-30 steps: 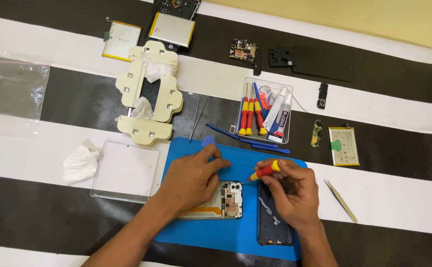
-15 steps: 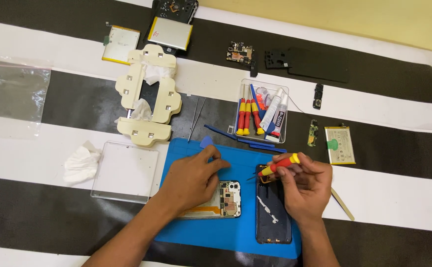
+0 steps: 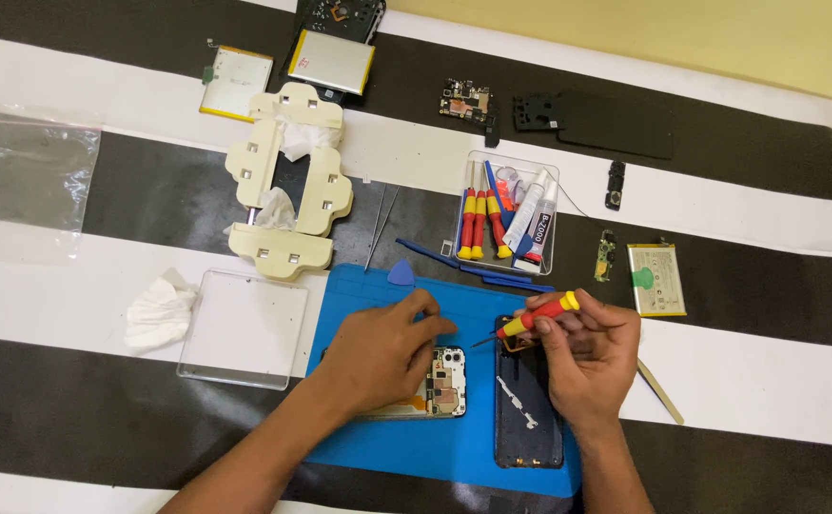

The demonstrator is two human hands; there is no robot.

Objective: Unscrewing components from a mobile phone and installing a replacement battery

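On the blue mat, left hand flat on fragile opened phone; right hand pinches light, slim screwdriver mid-handle.

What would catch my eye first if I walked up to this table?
Probably the two hands at the bottom centre: the right hand holds a red-and-yellow screwdriver, the left hand rests on an opened phone on a blue mat. Behind them stands a clear box of tools.
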